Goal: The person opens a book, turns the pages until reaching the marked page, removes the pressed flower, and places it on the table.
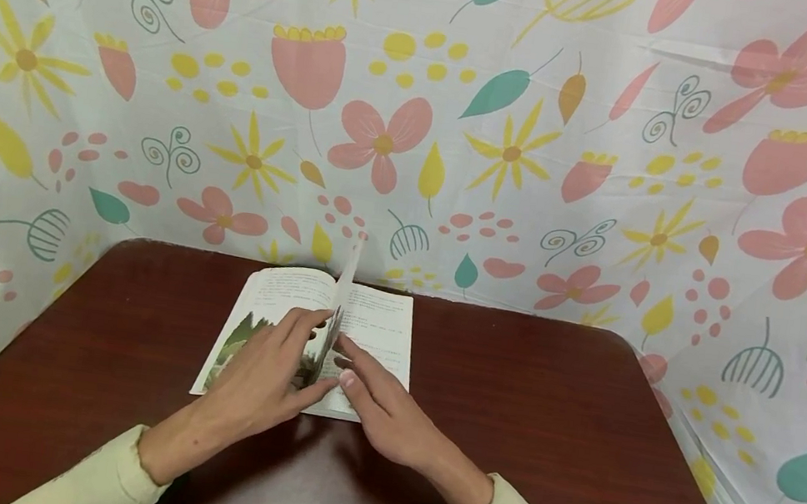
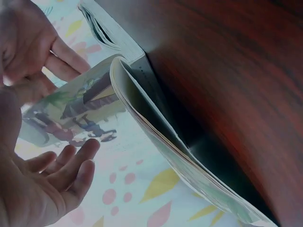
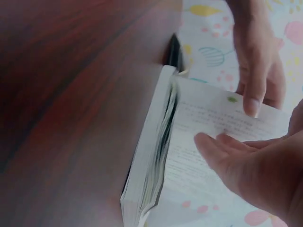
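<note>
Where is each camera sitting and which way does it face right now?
Head: above, looking forward and down at the open book on the brown table; both forearms, left hand and right hand show.
Left wrist: low by the book's left pages, facing across them; left palm and fingers show.
Right wrist: low by the text page, facing across it; right palm shows.
All three share the book; both hands appear in each.

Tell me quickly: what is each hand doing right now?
Left hand: open, straight fingers resting on the picture page of the book.
Right hand: open, fingers flat on the text page, holding nothing.
</note>
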Action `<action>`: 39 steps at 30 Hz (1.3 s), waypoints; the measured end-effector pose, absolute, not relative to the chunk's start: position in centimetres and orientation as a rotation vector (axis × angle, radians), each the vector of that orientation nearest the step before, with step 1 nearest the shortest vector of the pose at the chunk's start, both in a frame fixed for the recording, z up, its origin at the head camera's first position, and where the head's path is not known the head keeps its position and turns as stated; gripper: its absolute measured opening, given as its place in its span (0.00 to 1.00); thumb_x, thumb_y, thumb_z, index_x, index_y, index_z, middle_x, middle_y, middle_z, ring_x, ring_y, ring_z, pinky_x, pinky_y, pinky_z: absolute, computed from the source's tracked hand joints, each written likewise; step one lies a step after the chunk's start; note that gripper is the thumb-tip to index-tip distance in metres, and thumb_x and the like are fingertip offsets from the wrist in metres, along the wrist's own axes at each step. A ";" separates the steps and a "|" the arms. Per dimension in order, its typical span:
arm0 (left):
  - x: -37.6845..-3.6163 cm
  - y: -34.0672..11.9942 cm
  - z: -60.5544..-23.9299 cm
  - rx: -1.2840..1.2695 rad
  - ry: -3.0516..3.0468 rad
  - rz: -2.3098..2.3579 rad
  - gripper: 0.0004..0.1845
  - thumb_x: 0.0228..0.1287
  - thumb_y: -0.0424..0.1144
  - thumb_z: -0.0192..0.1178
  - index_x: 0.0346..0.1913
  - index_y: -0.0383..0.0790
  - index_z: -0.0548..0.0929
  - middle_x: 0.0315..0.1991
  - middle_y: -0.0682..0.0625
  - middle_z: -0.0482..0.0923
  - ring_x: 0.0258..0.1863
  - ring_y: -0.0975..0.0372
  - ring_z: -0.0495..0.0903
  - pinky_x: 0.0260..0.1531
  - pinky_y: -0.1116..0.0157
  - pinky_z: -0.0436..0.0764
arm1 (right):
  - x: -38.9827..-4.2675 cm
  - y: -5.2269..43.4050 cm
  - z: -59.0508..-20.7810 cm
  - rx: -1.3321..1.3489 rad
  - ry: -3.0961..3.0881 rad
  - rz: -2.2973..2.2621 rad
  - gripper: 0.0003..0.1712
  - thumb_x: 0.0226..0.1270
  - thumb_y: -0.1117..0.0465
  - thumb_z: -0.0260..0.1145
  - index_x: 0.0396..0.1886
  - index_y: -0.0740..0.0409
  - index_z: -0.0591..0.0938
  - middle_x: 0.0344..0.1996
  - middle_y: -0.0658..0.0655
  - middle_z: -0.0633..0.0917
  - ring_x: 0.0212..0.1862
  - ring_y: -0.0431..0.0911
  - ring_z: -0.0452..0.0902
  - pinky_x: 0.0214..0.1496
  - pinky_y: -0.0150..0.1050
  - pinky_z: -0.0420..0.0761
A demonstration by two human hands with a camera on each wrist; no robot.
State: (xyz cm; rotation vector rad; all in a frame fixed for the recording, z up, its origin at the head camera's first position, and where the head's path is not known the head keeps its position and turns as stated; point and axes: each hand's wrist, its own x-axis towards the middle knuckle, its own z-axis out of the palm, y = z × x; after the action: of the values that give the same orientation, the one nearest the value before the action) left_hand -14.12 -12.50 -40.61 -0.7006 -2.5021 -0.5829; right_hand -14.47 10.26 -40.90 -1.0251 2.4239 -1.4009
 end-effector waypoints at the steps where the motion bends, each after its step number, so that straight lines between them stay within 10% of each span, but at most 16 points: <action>1: -14.1 -12.5 -40.6 -0.688 -2.492 -0.581 0.45 0.62 0.53 0.76 0.76 0.39 0.68 0.60 0.45 0.77 0.42 0.53 0.84 0.43 0.54 0.83 | -14.5 10.3 -41.0 -1.033 2.475 -1.363 0.33 0.90 0.48 0.46 0.87 0.50 0.56 0.83 0.49 0.62 0.80 0.46 0.64 0.77 0.51 0.68; 11: -14.3 -13.2 -40.6 -0.503 -2.325 -0.486 0.45 0.52 0.36 0.79 0.74 0.36 0.71 0.61 0.38 0.75 0.30 0.45 0.79 0.33 0.49 0.81 | -15.5 11.0 -41.5 -1.234 2.912 -0.783 0.28 0.73 0.54 0.72 0.68 0.59 0.81 0.67 0.55 0.81 0.71 0.48 0.76 0.71 0.47 0.77; 17: -14.4 -13.6 -40.9 -0.467 -2.330 -0.412 0.38 0.49 0.35 0.79 0.66 0.35 0.79 0.64 0.33 0.72 0.46 0.37 0.81 0.46 0.42 0.79 | -15.8 11.4 -41.7 -1.337 2.983 -0.372 0.30 0.67 0.49 0.78 0.64 0.55 0.84 0.66 0.53 0.82 0.66 0.48 0.79 0.66 0.44 0.81; 33: -13.9 -14.0 -42.1 -0.389 -2.636 -0.272 0.32 0.54 0.51 0.81 0.54 0.32 0.83 0.65 0.26 0.69 0.64 0.34 0.71 0.58 0.37 0.69 | -16.0 11.6 -41.8 -1.348 2.962 -0.243 0.21 0.67 0.55 0.79 0.57 0.54 0.87 0.58 0.49 0.86 0.59 0.43 0.83 0.59 0.38 0.83; 39: -13.8 -13.7 -42.3 -0.479 -2.750 -0.312 0.30 0.57 0.51 0.80 0.55 0.35 0.84 0.62 0.32 0.74 0.62 0.38 0.77 0.56 0.39 0.74 | -16.1 11.7 -41.6 -1.414 2.908 -0.261 0.08 0.71 0.63 0.74 0.31 0.49 0.85 0.54 0.49 0.88 0.57 0.43 0.85 0.59 0.36 0.83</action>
State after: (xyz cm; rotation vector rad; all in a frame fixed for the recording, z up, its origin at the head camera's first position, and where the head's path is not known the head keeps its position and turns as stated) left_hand -13.85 -13.71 -42.29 -0.4789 -2.7502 -0.3123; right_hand -16.10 11.74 -41.60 -1.4136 2.9083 -0.2610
